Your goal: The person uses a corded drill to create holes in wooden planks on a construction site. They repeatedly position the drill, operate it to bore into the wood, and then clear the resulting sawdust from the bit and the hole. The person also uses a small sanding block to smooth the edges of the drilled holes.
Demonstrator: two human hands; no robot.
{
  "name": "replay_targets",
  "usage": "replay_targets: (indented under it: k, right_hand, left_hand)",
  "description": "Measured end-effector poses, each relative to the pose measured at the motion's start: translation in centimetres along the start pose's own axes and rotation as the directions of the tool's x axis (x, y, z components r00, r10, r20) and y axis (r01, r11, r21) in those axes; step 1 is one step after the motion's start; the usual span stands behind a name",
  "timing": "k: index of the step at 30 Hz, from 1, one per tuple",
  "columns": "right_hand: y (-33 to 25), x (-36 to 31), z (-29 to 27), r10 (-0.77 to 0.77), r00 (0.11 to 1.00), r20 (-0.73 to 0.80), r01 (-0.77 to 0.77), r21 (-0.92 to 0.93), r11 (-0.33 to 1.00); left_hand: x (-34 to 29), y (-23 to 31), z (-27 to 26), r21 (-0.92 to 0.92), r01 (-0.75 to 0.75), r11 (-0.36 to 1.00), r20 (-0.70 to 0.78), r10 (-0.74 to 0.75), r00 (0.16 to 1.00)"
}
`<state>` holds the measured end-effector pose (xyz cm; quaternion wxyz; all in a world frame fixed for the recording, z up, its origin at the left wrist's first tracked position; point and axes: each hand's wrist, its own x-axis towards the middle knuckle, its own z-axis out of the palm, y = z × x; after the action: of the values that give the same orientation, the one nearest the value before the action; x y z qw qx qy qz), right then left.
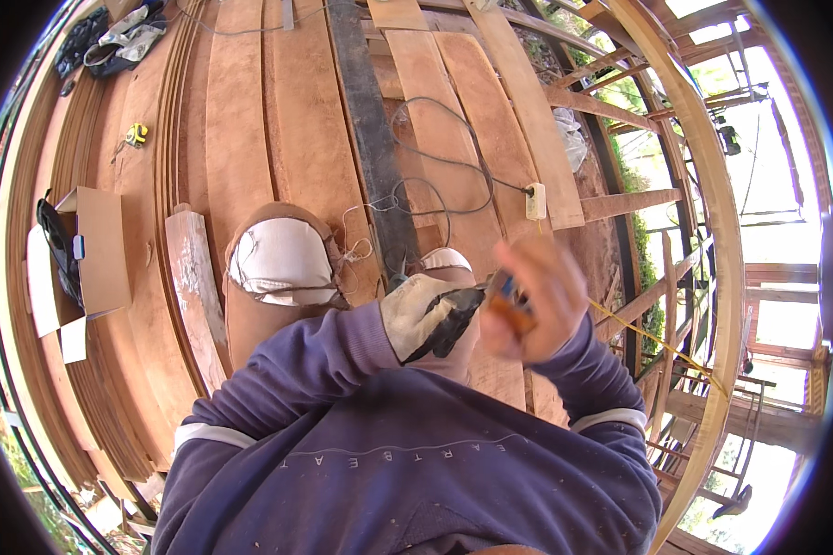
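Observation:
My left hand [428,319] wears a cream work glove with black fingers, which are curled closed in front of my knees. Whatever it grips is hidden by the glove. Close beside it, on the right, my bare right hand [551,291] is smeared by motion. Its fingers are wrapped round a small orange-and-blue object [512,310], too blurred to name. The two hands nearly meet at the glove's fingertips. Past the left hand, a thin pale wire [356,242] lies loosely tangled by my knee.
Long wooden planks [241,102] and a dark beam [377,120] run underneath. A dark cable [479,166] loops to a white socket block [535,202]. At left are an open cardboard box [102,250] and a yellow tape measure [136,135]. A yellow cord [662,344] crosses the open framework at right.

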<state>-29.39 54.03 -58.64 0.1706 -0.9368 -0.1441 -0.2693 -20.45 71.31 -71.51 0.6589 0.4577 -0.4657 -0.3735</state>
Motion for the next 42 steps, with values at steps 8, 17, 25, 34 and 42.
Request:
replay_targets:
  k: [8,17,25,34,42]
  right_hand:
    - [0.1,-0.1,-0.1,-0.040,0.999,0.003,0.040,-0.058,0.998]
    - [1.3,-0.9,-1.2,0.349,0.908,-0.232,-0.275,0.298,0.914]
    - [0.0,-1.0,-0.6,0.135,0.983,-0.123,-0.125,0.087,0.988]
    - [-0.2,-0.4,0.3,0.047,0.996,-0.081,-0.041,0.074,0.996]
    - [0.1,-0.2,0.3,-0.032,0.998,-0.060,0.037,0.077,0.996]
  left_hand:
    - [0.2,1.6,0.1,-0.027,0.134,0.991,0.039,-0.133,0.990]
    - [-0.4,-1.0,0.9,-0.075,-0.013,0.997,-0.064,0.008,0.998]
    - [-0.3,-0.7,1.7,0.100,-0.141,0.985,-0.183,0.157,0.970]
    - [0.2,1.3,0.3,-0.239,0.132,0.962,0.092,-0.113,0.989]
    - [-0.3,0.0,1.4,0.242,-0.245,0.939,-0.154,0.287,0.946]
